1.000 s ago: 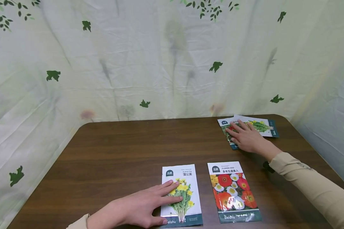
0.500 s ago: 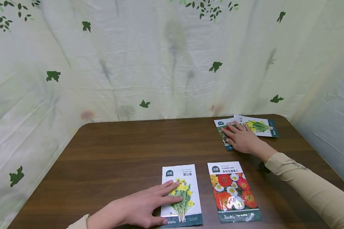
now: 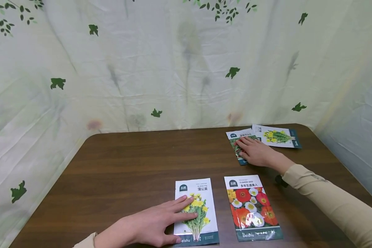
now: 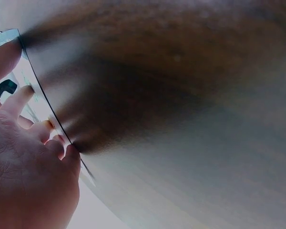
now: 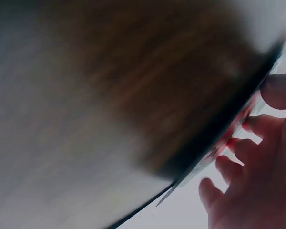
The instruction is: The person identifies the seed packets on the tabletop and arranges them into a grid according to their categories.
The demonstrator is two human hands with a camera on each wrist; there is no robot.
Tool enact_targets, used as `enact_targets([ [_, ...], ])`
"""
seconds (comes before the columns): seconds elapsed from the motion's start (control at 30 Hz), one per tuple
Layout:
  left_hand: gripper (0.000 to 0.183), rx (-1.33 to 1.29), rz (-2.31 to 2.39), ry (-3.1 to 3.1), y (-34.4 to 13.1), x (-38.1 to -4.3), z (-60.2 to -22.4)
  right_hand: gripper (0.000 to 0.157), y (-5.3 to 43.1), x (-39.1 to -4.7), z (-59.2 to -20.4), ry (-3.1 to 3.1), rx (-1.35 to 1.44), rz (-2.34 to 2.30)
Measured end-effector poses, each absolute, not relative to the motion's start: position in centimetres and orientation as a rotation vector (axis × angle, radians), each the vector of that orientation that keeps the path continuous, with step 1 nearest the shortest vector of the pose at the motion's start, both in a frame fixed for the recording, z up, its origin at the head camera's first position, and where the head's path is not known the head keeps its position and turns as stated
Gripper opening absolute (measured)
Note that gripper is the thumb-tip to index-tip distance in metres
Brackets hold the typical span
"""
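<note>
My left hand rests with spread, straight fingers on a white seed packet printed with yellow dandelions, near the front of the table. At the back right, my right hand lies flat on another seed packet with a green and red picture, covering much of it. A second dandelion packet lies sideways just right of that one, its left end close against it. In the left wrist view, the left hand touches the packet's face with its fingertips. The right wrist view shows the right hand's fingertips on its packet.
A poppy seed packet with red and white flowers lies to the right of the front dandelion packet. The brown wooden table ends at a pale leaf-printed curtain behind and at the sides.
My right hand has slid the green and red packet leftward and slightly nearer, uncovering more of the sideways dandelion packet. The left hand has stayed in place.
</note>
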State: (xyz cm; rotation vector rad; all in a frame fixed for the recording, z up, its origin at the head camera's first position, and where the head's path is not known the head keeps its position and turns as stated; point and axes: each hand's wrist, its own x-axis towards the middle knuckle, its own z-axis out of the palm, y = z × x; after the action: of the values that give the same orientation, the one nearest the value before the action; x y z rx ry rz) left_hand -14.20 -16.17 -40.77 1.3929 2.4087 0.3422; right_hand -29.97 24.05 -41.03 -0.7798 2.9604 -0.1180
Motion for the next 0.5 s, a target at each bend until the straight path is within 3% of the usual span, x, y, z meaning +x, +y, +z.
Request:
enact_targets([
  [0.5,0.061,1.416,0.348,2.416,-16.20,-14.27,-41.06,0.062,23.37,-30.29,-41.34,2.911,-0.740,-0.165],
])
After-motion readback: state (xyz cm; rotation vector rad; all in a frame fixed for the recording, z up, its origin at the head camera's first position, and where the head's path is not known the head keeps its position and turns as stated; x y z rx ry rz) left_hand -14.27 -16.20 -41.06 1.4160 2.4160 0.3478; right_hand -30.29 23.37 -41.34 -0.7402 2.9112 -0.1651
